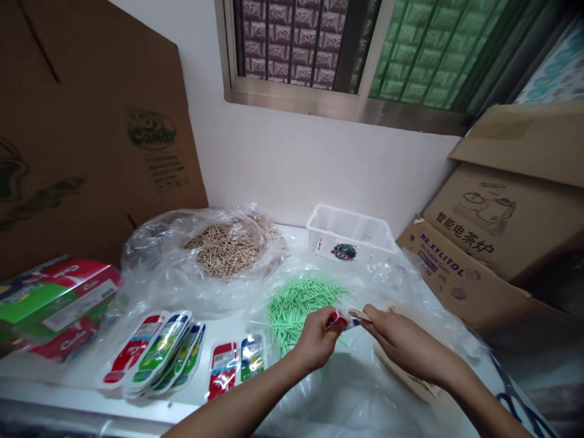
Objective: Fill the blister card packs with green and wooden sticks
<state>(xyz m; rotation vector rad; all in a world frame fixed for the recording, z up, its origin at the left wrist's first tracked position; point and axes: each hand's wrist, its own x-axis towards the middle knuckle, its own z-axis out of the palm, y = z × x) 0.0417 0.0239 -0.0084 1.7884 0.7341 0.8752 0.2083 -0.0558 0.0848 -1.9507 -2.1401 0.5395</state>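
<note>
My left hand (316,338) is closed on a small clear packet (340,319) with red and blue print. At the packet's end, my right hand (404,344) pinches several thin brown sticks (360,315), their tips at the packet's opening; whether they are inside I cannot tell. Below and left of the hands lies a heap of short light-green sticks (296,307) on clear plastic. Under my right forearm, partly hidden, is a pile of pale brown sticks (396,365). Two small printed packets, one red (223,368) and one blue-green (252,358), lie left of my left forearm.
A stack of printed blister packs (159,353) lies at the front left, beside a red and green carton (59,298). Behind are a plastic bag of brown sticks (228,249) and a white plastic basket (351,234). Cardboard boxes (91,121) flank the table.
</note>
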